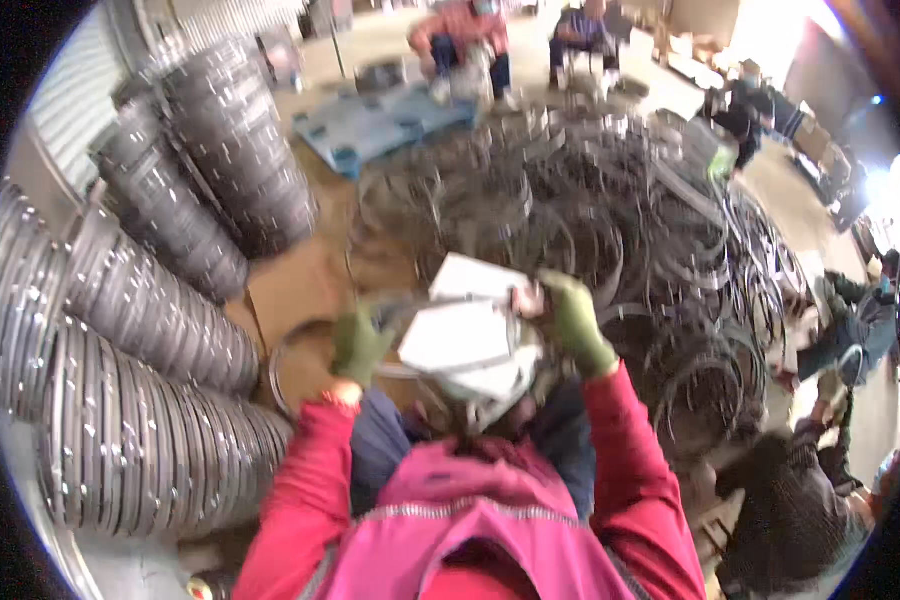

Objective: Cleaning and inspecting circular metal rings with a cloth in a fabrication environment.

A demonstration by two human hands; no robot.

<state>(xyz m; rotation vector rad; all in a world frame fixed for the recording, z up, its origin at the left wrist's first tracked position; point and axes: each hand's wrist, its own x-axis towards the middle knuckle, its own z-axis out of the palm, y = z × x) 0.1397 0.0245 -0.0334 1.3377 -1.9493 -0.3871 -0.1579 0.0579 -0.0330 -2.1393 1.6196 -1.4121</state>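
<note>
My left hand [361, 343], in a green glove, is closed around a thin metal hoop [430, 301] in front of my lap. At the hoop's other side my right hand [576, 322], gloved the same way, is closed too; motion blur hides the exact finger positions. Beneath the hoop, between my knees, lie white flat-sided pieces [457, 336] that look like card or a wrapped block. Another white piece [475, 277] shows just beyond them. White plastic-like sheeting [500, 390] is bunched below.
A big heap of loose metal hoops [570, 190] spreads ahead and right. Tall stacks of hoops [160, 430] stand at my left. Beyond is a blue pallet [370, 125]. Cardboard [292, 290] lies ahead left. Other people sit at the far side and right, one person [795, 510] close by.
</note>
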